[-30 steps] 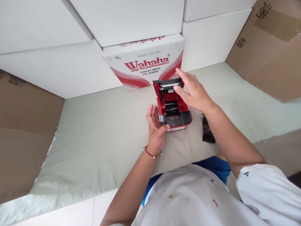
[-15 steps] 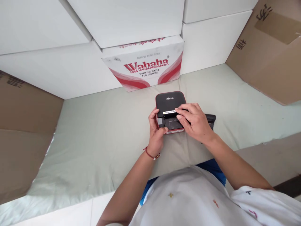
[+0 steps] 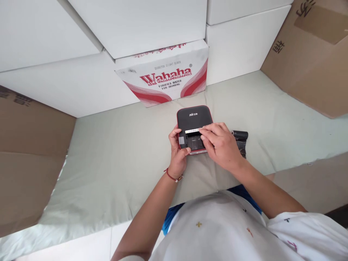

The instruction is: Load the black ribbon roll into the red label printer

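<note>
A pale green cloth (image 3: 114,156) covers the work surface, walled in at the back by stacked white boxes (image 3: 136,25) and at both sides by brown cardboard sheets (image 3: 27,159). On this cloth, a little right of the middle and close to the person's body, sits a small printer (image 3: 194,115) with a black lid and a red body. Its lid is down.

The left hand (image 3: 178,154) grasps the printer by its near left corner: the fingers curl round the left side and the thumb presses on the front edge. A red cord bracelet (image 3: 171,177) circles that wrist. The right hand (image 3: 220,146) comes in from the other side and lies over the printer's front right part. Its fingers are stretched out fairly flat, not closed round anything, and the fingertips (image 3: 202,131) touch the lid's front edge beside a white label strip (image 3: 191,131). The thumb is hidden under the palm.

Just beside the right hand, on the cloth to the right of the printer, lies a black roll-like piece (image 3: 241,139), partly covered by the hand. Behind the printer, well apart from it, a white and red carton printed "Wahaha" (image 3: 165,76) leans among the white boxes
</note>
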The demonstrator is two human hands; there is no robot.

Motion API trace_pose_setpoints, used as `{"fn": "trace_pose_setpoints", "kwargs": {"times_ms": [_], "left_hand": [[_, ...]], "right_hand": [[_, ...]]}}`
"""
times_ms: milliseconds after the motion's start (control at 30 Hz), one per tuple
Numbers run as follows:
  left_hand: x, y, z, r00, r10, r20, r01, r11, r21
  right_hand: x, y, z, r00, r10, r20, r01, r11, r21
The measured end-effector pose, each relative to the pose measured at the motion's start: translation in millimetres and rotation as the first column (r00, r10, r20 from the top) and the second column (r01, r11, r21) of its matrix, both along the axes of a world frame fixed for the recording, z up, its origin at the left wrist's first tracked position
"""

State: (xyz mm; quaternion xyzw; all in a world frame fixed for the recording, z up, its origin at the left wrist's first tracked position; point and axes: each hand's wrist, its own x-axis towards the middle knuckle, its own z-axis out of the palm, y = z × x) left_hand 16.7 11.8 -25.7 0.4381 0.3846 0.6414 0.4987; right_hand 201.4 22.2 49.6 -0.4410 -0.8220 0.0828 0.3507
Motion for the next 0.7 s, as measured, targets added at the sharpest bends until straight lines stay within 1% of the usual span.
{"fn": "trace_pose_setpoints", "kwargs": {"times_ms": [100, 200, 300, 400, 500, 600, 700], "left_hand": [[-1, -2, 2.1, 1.000, -0.008, -0.020, 0.008, 1.000, -0.008], [-5, -1, 6.1, 0.999, -0.044, 0.027, 0.045, 0.999, -0.017], [-11, 8, 10.1, 0.993, -0.033, 0.116, 0.035, 0.999, -0.013], [-14, 19, 11.4, 0.991, -0.003, 0.132, 0.006, 1.000, -0.020], [-15, 24, 9.4, 0.992, -0.007, 0.130, 0.011, 0.999, -0.035], [-20, 26, 6.3, 0.991, -0.021, 0.135, 0.028, 0.998, -0.051], [-26, 27, 4.4, 0.987, -0.051, 0.152, 0.061, 0.996, -0.064]], "right_hand": [[-11, -23, 2.5, 0.998, 0.065, 0.024, -0.065, 0.998, 0.022], [-17, -41, 2.9, 0.992, 0.068, 0.101, -0.074, 0.996, 0.053], [-17, -46, 4.3, 0.985, 0.069, 0.159, -0.083, 0.993, 0.083], [-16, -44, 5.6, 0.980, 0.077, 0.183, -0.100, 0.988, 0.118], [-14, -44, 3.5, 0.986, 0.087, 0.141, -0.102, 0.989, 0.106], [-13, -44, -0.3, 0.993, 0.112, 0.035, -0.113, 0.992, 0.054], [-13, -44, -1.5, 0.994, 0.107, -0.031, -0.106, 0.993, 0.044]]}}
